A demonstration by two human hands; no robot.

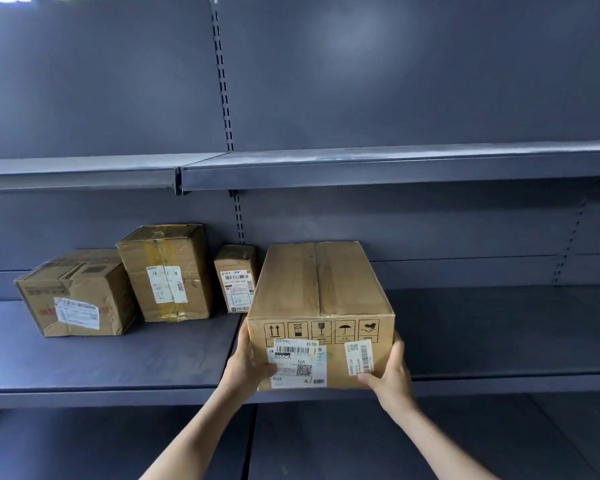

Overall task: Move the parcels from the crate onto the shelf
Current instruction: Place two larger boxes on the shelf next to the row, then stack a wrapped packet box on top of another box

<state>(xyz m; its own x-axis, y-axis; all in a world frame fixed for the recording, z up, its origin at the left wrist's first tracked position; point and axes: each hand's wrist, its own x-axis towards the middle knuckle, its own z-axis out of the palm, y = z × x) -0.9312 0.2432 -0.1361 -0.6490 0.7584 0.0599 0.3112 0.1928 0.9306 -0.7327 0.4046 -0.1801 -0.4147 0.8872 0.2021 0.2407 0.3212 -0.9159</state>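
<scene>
— Head view: where is the parcel and who has it?

— A long cardboard parcel [321,313] sits at the front edge of the middle shelf [118,355], its labelled end facing the person. The left hand [248,362] clasps the near left corner, the right hand [390,370] the near right corner, thumbs pressed on the labelled face.

— Which way does it run?

— Its long axis points straight back toward the rear panel, directly ahead of both hands, each equally near. It likely needs only a push inward.

— And alongside?

— Three smaller parcels [168,271] stand to its left, the nearest just beside it. The crate is out of view.
</scene>
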